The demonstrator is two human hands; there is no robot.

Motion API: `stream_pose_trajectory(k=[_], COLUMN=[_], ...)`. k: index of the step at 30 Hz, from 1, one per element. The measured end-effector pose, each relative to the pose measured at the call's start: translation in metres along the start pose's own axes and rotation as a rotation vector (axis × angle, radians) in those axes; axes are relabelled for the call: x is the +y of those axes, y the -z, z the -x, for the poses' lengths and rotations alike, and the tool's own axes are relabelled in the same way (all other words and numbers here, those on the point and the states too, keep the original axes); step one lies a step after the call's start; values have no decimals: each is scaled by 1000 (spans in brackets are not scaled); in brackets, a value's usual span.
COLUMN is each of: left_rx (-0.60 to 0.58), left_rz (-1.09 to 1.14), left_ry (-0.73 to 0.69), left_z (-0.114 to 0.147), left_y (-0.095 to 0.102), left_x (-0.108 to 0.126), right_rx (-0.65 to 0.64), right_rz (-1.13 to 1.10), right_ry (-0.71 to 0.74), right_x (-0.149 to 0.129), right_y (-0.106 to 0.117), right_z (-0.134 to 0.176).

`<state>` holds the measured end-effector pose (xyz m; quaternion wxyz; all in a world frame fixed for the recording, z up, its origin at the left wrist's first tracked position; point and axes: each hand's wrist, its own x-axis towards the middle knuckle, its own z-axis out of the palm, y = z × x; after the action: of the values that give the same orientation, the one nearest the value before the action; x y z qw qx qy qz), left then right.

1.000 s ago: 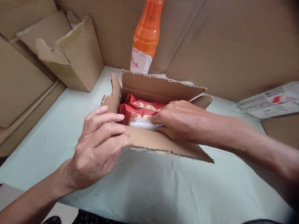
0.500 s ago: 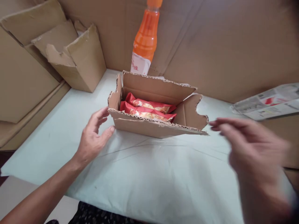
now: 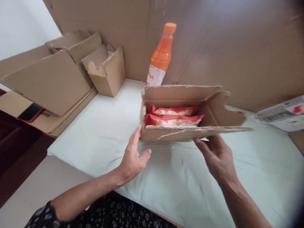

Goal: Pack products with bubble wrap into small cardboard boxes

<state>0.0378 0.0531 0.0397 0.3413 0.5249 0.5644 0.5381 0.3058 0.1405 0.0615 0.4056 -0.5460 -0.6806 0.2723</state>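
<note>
An open-topped cardboard box with torn edges sits in the middle of the head view. Inside it lie two red snack packets, a front packet and a rear packet. The fingers of my left hand rest stretched out against the box's near left corner, with the thumb held apart. My right hand is at the box's front right, thumb by the lower front edge and fingers partly hidden beneath the flap. Behind the box stands a bottle of orange drink, its base hidden.
A pale green cloth covers the table. Several cardboard boxes stand at the left, among them a small torn one. A tall cardboard wall closes off the back. At the right edge lies a clear-wrapped printed package.
My right hand has come in from the right to the box's front right. The view has shifted left, so things appear farther right. My left hand stays at the box's left corner.
</note>
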Motion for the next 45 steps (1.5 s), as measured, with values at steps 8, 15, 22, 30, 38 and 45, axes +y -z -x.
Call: stream_pose_trajectory(k=[8, 15, 22, 30, 38, 45], left_rx=[500, 672, 688, 598, 38, -191], left_rz=[-72, -45, -3, 49, -395, -424], left_ry=[131, 64, 107, 283, 117, -51], left_z=[67, 36, -1, 31, 75, 62], left_y=[109, 147, 179, 157, 89, 28], left_x=[-25, -66, -77, -74, -61, -45], right_rx=[-504, -635, -736, -679, -600, 196], right_rz=[-357, -431, -226, 1, 351, 653], right_ry=[238, 263, 430, 534, 741, 279], right_x=[-77, -122, -125, -119, -49, 48], right_y=[-186, -330, -366, -355, -216, 87], right_z=[-61, -52, -44, -25, 9, -5])
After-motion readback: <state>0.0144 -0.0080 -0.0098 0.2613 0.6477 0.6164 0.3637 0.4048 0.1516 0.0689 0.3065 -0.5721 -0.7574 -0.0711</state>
